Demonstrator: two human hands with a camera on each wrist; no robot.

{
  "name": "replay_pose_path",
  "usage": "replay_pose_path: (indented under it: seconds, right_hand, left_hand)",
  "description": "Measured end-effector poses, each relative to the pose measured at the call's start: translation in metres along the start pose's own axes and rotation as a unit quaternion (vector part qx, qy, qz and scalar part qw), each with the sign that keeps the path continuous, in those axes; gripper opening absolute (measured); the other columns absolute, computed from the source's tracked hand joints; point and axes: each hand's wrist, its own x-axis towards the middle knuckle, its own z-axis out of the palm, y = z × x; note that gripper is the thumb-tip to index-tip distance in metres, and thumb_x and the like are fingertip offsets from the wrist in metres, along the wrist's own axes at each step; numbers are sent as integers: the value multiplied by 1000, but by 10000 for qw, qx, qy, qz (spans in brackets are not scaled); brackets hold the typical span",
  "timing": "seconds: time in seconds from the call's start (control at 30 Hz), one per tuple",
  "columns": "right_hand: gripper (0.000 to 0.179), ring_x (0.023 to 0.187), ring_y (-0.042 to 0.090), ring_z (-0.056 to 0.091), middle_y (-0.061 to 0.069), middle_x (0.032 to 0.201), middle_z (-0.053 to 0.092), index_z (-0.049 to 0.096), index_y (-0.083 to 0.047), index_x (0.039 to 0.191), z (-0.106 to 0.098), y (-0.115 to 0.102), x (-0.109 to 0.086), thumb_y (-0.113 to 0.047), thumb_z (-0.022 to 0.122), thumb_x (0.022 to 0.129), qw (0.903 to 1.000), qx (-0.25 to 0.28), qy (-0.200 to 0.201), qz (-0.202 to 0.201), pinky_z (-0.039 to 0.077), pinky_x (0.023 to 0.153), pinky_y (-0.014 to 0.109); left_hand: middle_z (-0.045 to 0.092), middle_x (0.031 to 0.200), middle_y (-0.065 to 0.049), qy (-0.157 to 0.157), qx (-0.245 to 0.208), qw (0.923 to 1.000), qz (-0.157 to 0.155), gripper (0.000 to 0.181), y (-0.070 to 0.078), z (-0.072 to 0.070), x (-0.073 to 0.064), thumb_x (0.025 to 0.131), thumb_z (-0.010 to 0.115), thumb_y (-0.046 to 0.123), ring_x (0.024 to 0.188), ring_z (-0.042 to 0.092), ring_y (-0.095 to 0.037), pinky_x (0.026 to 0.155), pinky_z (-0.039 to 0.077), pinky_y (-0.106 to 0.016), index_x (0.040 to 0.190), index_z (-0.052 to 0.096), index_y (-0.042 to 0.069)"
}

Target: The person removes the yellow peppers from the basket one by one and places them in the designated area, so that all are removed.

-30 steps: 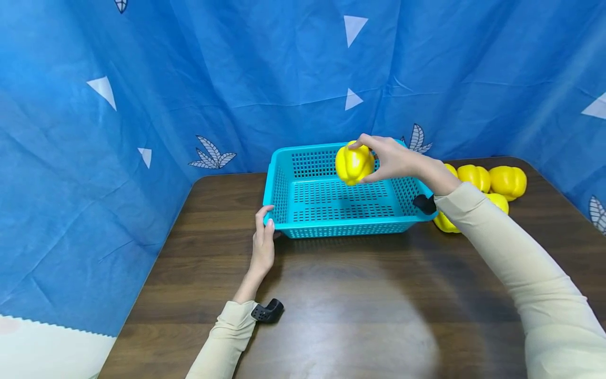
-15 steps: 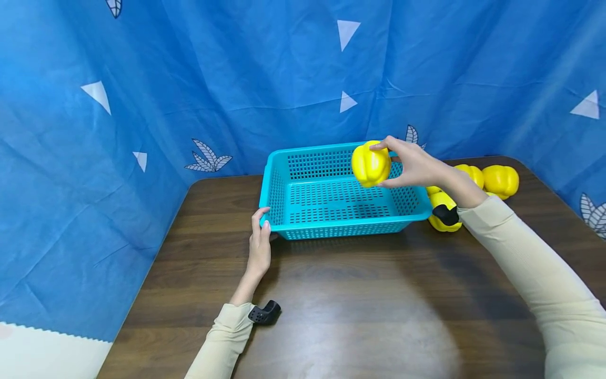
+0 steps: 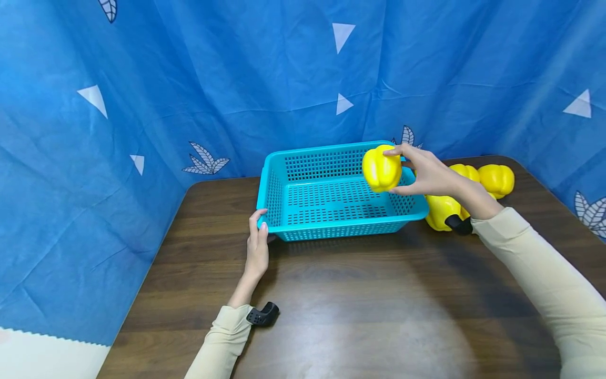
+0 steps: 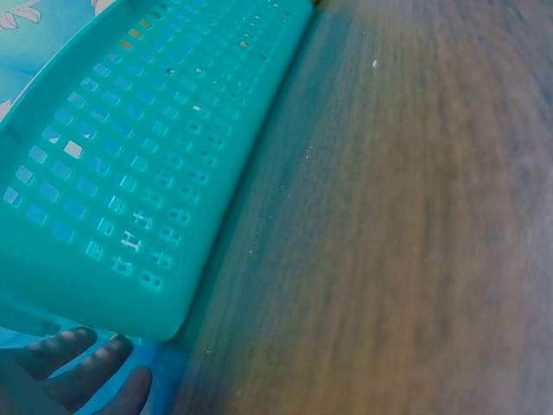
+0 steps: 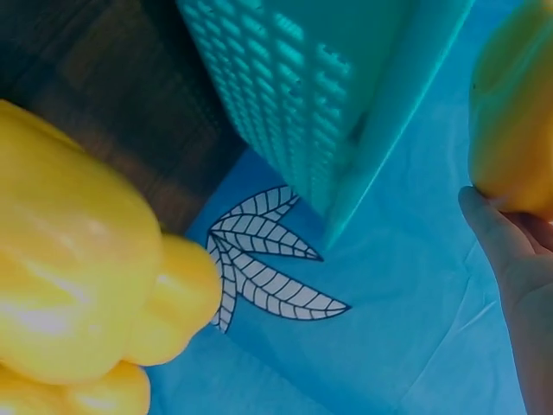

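My right hand (image 3: pixel 428 173) holds a yellow bell pepper (image 3: pixel 381 168) between thumb and fingers, over the right part of a turquoise plastic basket (image 3: pixel 341 230). In the right wrist view, the held bell pepper (image 5: pixel 523 130) is at the right edge, with a finger of the hand (image 5: pixel 527 277) against its underside. My left hand (image 3: pixel 257 247) grips the basket's front left corner, index finger and thumb at the rim. The left wrist view shows its fingers (image 4: pixel 86 367) close by the basket's corner (image 4: pixel 130 303). The basket's visible floor shows only its slots.
Several more yellow bell peppers (image 3: pixel 496 180) lie on the wooden table (image 3: pixel 341 295) right of the basket, partly behind the right forearm. A blue curtain (image 3: pixel 265 68) with leaf and triangle prints hangs behind and to the left of the table.
My right hand has moved right with the bell pepper, from over the basket's middle toward its right end. The left hand stays at the corner. The whole view has shifted slightly.
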Motion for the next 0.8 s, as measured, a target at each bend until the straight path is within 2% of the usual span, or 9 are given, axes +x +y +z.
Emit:
replay_pose_path:
  seconds: [0.17, 0.27, 0.33, 0.4, 0.47, 0.57, 0.63, 0.7, 0.8]
  right_hand:
    - [75, 118, 32, 48, 18, 133, 47, 43, 0, 127, -2, 2, -9, -4, 83, 64, 9998, -73, 152, 96, 47, 89, 50]
    - [75, 117, 30, 49, 16, 134, 48, 43, -1, 126, -4, 4, -15, -4, 84, 63, 9994, -178, 253, 155, 49, 90, 41]
    - [75, 116, 29, 49, 15, 134, 48, 43, -2, 126, -5, 5, -20, -4, 84, 62, 9991, -229, 307, 176, 50, 92, 27]
    - [75, 116, 29, 49, 16, 134, 48, 44, -2, 125, -6, 6, -25, -3, 84, 62, 9988, -271, 348, 190, 50, 91, 26]
    - [75, 116, 27, 49, 17, 135, 48, 43, -2, 125, -6, 8, -29, -3, 84, 61, 9986, -321, 379, 192, 51, 90, 31]
    - [77, 120, 11, 48, 18, 135, 48, 43, -2, 126, -6, 12, -37, -2, 84, 61, 9980, -395, 427, 235, 49, 88, 39]
    - [78, 119, -6, 44, 19, 135, 47, 42, -1, 126, -6, 15, -43, -1, 84, 60, 9977, -386, 483, 276, 50, 91, 25]
    - [79, 115, -18, 36, 21, 134, 47, 42, 0, 126, -6, 17, -49, 2, 83, 59, 9976, -311, 533, 297, 45, 91, 9]
    - [80, 113, -23, 32, 21, 132, 46, 41, 2, 127, -6, 20, -56, 4, 83, 58, 9974, -149, 612, 345, 34, 88, -4]
  left_hand:
    - [33, 149, -15, -17, -11, 10000, -11, 44, 0, 0, 0, 98, 27, 33, 118, 48, -36, 89, 47, -58, 139, 31, 17]
    - [31, 150, -14, -42, -22, 10000, -51, 44, 0, 0, 0, 99, 26, 34, 122, 46, -36, 91, 46, -59, 139, 30, 18]
    - [30, 151, -13, -66, -24, 10000, -69, 44, 0, 0, 0, 99, 26, 34, 124, 45, -36, 91, 46, -59, 139, 29, 18]
    - [31, 150, -14, -59, -36, 10000, -61, 44, -1, 0, 0, 98, 26, 34, 122, 46, -36, 90, 47, -58, 139, 29, 18]
    - [33, 148, -15, -15, -32, 10000, -45, 44, -1, 0, 0, 98, 27, 34, 118, 48, -36, 89, 47, -58, 139, 31, 18]
    - [35, 146, -16, 36, -30, 10000, -8, 44, -1, 0, 0, 98, 27, 33, 114, 49, -34, 88, 47, -58, 139, 31, 17]
    - [36, 146, -17, 46, -18, 10000, -4, 44, -2, 1, 0, 98, 28, 34, 112, 49, -34, 87, 47, -58, 139, 32, 17]
    - [36, 146, -17, 31, -12, 10000, -3, 44, -2, 1, 0, 98, 27, 34, 113, 49, -33, 87, 48, -58, 139, 31, 17]
    - [36, 145, -18, 30, -25, 10000, -7, 44, -2, 1, 0, 98, 27, 33, 111, 49, -33, 87, 48, -58, 139, 31, 18]
